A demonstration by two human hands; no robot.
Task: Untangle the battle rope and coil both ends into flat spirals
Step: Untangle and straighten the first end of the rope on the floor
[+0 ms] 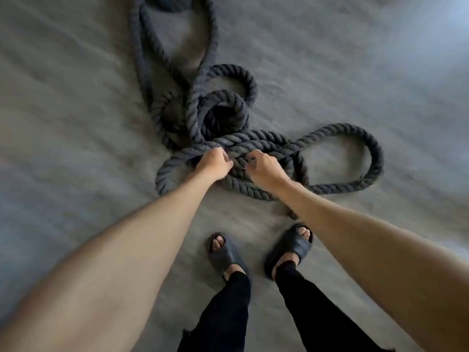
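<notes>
Grey matt floor (368, 59), blurred and faintly streaked, with a brighter patch far beyond the right hand; no walls or furniture in view.

Rope (355, 130): thick, dark, twisted strands. It lies on the floor in a tangle of crossing loops under and beyond both hands. One open loop runs out to the right of the right hand, and a tighter coil sits just beyond the hands.

Left hand (215, 163): fingers curled round a strand at the crossing.

Right hand (264, 168): just beside the left, fingers curled on a neighbouring strand.

Handling, judged: heavy, limp yet bulky, rough enough not to slip, not fragile. Best taken whole-fisted at a top-lying strand and lifted clear of those beneath.

Black slides (223, 255): on the feet, nearer than the hands.
</notes>
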